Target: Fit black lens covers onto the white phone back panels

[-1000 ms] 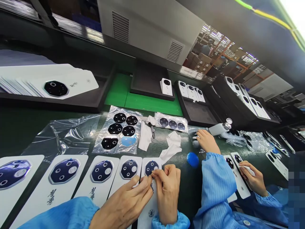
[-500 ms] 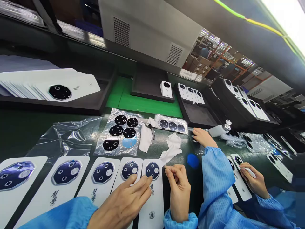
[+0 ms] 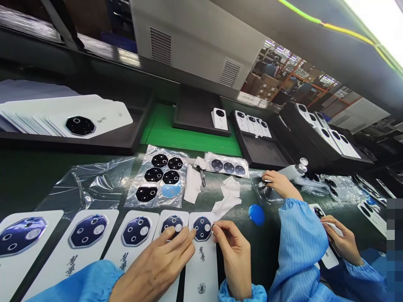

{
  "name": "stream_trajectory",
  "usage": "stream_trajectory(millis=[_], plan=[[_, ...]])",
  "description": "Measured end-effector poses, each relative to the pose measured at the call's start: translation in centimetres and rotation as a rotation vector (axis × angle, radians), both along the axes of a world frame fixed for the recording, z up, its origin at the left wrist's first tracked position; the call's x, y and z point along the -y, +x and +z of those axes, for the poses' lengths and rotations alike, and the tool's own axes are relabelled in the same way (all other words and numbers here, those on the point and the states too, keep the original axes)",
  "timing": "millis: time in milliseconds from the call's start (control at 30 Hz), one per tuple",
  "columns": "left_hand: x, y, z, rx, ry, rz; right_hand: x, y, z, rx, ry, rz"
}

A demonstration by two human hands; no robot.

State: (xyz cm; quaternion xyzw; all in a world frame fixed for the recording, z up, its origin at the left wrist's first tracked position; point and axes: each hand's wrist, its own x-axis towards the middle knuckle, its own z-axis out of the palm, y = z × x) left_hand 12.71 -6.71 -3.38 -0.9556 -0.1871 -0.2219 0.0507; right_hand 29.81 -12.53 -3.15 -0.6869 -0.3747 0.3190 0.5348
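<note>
My left hand [image 3: 157,256] lies with its fingers spread across a white card [image 3: 173,216], partly covering the card's dark octagonal camera-lens piece. My right hand [image 3: 233,256] pinches thumb and forefinger at the right edge of a similar lens piece [image 3: 202,228] on the neighbouring white card [image 3: 201,268]. Nothing shows between those fingertips. Further left lie more lens cards [image 3: 88,230]. Above them, a plastic sheet of black lens pieces [image 3: 160,176] lies on the bench.
A co-worker's hands [image 3: 281,184] [image 3: 341,239] work at the right, beside a blue round pad [image 3: 256,215]. White cloths [image 3: 192,183] and a small metal tool [image 3: 202,176] lie ahead. A stack of cards [image 3: 63,117] sits in a black tray at back left.
My right hand has moved from beside the card up to the lens piece's right edge. My left hand's fingers have spread further over the neighbouring lens. The co-worker's hands have shifted slightly.
</note>
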Motion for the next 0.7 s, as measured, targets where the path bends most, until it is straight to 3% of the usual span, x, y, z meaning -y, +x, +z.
stream_trajectory(millis=[233, 500, 700], plan=[[0.1, 0.5, 0.7, -0.006, 0.089, 0.003, -1.0, -0.9, -0.9, 0.531, 0.084, 0.119], [0.3, 0.7, 0.4, -0.026, 0.125, 0.019, -1.3, -0.7, -1.9, 0.791, 0.053, 0.202], [0.3, 0.6, 0.3, -0.048, 0.156, 0.016, -1.4, -0.8, -1.1, 0.813, 0.09, 0.124]])
